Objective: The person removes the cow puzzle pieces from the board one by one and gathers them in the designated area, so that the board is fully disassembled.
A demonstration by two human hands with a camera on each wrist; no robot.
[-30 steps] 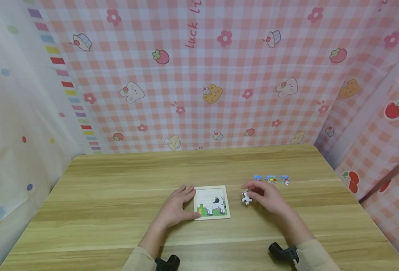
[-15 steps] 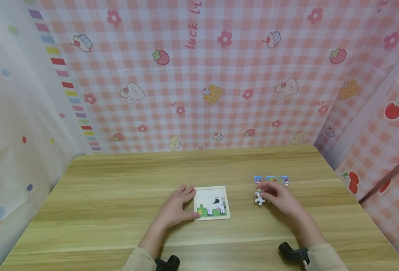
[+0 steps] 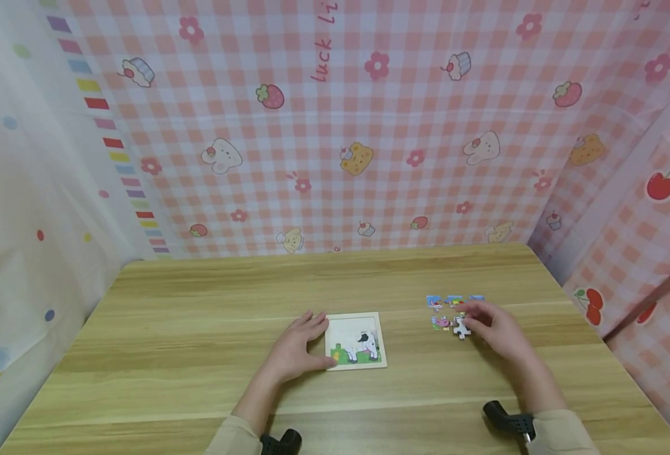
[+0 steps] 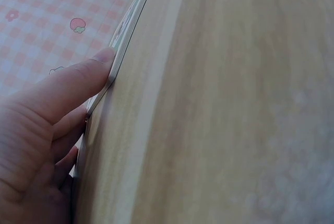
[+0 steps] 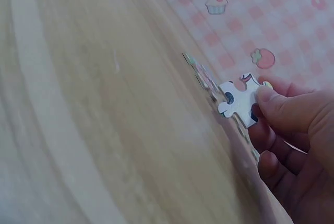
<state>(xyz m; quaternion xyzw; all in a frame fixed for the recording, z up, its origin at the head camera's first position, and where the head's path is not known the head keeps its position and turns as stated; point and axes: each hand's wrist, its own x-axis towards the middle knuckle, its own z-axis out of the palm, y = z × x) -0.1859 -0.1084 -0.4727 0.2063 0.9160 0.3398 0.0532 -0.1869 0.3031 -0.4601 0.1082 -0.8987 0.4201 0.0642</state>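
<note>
In the head view, a square puzzle board (image 3: pixel 343 325) with a pale wooden frame lies on the table, its lower part filled with white cow and green grass pieces. My left hand (image 3: pixel 298 349) rests at its left side, thumb on the lower corner and fingers by the upper one. In the left wrist view, the thumb (image 4: pixel 78 85) touches the board's edge. To the right, my right hand (image 3: pixel 495 328) pinches a white puzzle piece (image 5: pixel 241 101) with dark patches between thumb and fingers, tilted over the loose pieces.
Several loose puzzle pieces (image 3: pixel 434 303) lie in rows at the right, partly hidden by the right hand; a pink one (image 3: pixel 442 323) sits left of the held piece. The wooden table (image 3: pixel 210 309) ends at a pink checked curtain (image 3: pixel 312 189).
My right hand has moved right with the held puzzle piece, and the pink piece in the near row has come into view. The left hand and the board have stayed in place.
</note>
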